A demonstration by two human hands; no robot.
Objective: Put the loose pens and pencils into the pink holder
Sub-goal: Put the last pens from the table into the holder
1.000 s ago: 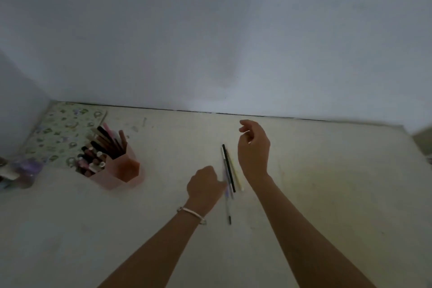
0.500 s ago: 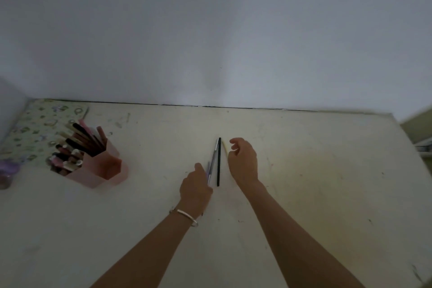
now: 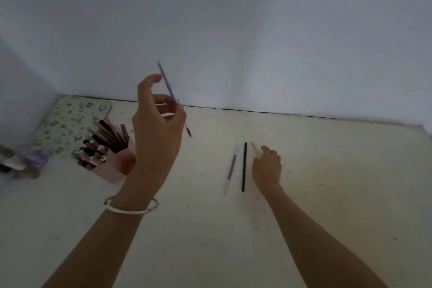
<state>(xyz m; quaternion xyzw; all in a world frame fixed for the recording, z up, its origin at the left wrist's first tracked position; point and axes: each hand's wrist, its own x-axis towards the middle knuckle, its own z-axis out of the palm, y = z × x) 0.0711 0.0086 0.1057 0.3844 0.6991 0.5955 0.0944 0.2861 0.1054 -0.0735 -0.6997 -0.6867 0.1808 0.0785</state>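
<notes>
From the head camera, the left hand [image 3: 159, 128] was up in the air above the table [image 3: 327, 194], just right of the pink holder [image 3: 117, 167] in the picture. Its thumb and fingers were pinched on a thin purple pen [image 3: 168, 86]. The pen slanted, with its upper end against the wall [image 3: 257, 30] and its dark lower tip showing below the fingers. The forefinger curved free above the grip. A silver bracelet [image 3: 131, 209] sat on that wrist. The pink holder stood on the table towards the left, tilted, its compartments packed with pens and pencils that leaned up and to the right. Behind it lay a patterned mat [image 3: 70, 121] in the corner, with blurred purple clutter [image 3: 25, 162] at the left edge. The right hand [image 3: 267, 167] was low on the table, well apart from the holder. Its fingers were bent down over a pale yellow pencil [image 3: 255, 148], of which only the far end showed. Whether they gripped it or merely touched it could not be told. Just left of that hand a black pen [image 3: 244, 166] lay flat on the table, and beside it a silver pen [image 3: 231, 168] lay nearly parallel, the two close but apart.
</notes>
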